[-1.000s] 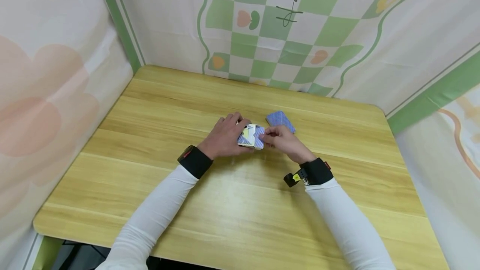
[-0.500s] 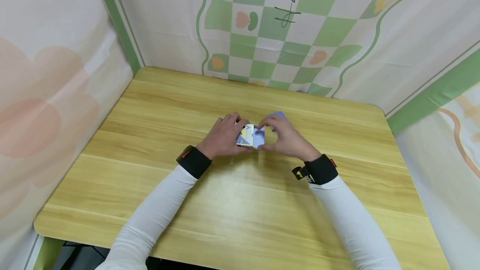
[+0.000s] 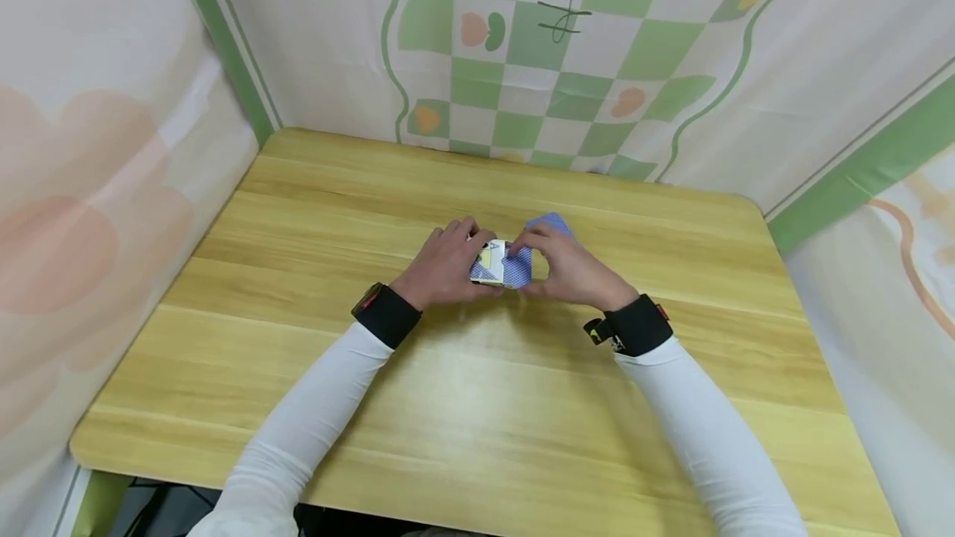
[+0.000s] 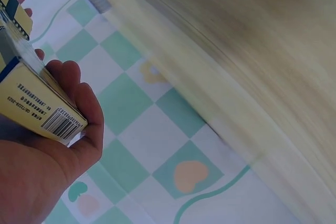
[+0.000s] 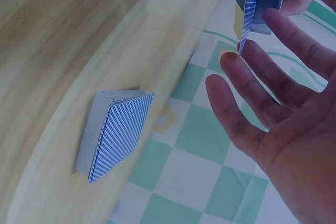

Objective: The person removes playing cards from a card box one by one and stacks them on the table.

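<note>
My left hand (image 3: 446, 268) grips a cream-and-blue playing card box (image 3: 488, 262) from its left side, above the middle of the table. In the left wrist view the barcode end of the box (image 4: 39, 103) faces the camera, with fingers and thumb curled round it. Blue-patterned playing cards (image 3: 517, 269) stick out at the right end of the box. Their edges are pinched between thumb and index finger of my right hand (image 3: 574, 268); its other fingers spread loosely in the right wrist view. How deep the cards sit inside the box is hidden.
A second stack of blue-backed cards (image 5: 118, 135) lies on the wooden table (image 3: 462, 404) just behind my right hand, partly covered by it in the head view. A printed cloth with green checks (image 3: 522, 89) hangs along the table's back edge.
The right hand has shifted from pinching at the box's right end to spanning the protruding cards, thumb near and index finger far. It now partly covers the stack behind. The left hand keeps its grip.
</note>
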`<state>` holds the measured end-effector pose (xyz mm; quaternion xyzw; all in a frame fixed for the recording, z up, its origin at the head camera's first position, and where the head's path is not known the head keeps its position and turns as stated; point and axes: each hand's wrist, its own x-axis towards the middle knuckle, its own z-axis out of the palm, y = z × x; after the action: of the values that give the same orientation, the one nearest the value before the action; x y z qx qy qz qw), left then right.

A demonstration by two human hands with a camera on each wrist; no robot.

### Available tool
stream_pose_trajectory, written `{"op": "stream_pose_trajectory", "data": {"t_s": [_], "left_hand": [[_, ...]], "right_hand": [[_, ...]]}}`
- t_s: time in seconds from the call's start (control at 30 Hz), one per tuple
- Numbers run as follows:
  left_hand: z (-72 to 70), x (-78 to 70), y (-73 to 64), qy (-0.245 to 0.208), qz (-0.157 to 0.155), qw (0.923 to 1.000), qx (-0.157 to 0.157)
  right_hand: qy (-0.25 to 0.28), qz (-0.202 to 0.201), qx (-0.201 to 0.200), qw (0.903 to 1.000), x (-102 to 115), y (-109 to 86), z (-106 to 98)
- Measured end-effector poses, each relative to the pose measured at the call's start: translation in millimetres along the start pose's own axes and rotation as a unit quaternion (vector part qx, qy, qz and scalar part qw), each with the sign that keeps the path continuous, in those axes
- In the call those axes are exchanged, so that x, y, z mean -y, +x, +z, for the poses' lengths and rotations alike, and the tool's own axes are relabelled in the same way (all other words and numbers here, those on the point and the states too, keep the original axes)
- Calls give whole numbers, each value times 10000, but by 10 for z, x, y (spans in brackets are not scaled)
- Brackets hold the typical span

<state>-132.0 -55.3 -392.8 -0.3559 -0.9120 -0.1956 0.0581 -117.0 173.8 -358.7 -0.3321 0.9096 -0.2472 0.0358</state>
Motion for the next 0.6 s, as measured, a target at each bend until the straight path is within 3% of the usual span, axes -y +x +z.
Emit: {"op": "stream_pose_trajectory", "data": {"t_s": [0.33, 0.6], "left_hand": [[-1, -85, 25, 44, -30, 10000, 75], [30, -163, 81, -37, 68, 9999, 88]], "right_hand": [[-178, 174, 203, 9995, 30, -20, -73], [-187, 334, 98, 9992, 12, -125, -96]]}}
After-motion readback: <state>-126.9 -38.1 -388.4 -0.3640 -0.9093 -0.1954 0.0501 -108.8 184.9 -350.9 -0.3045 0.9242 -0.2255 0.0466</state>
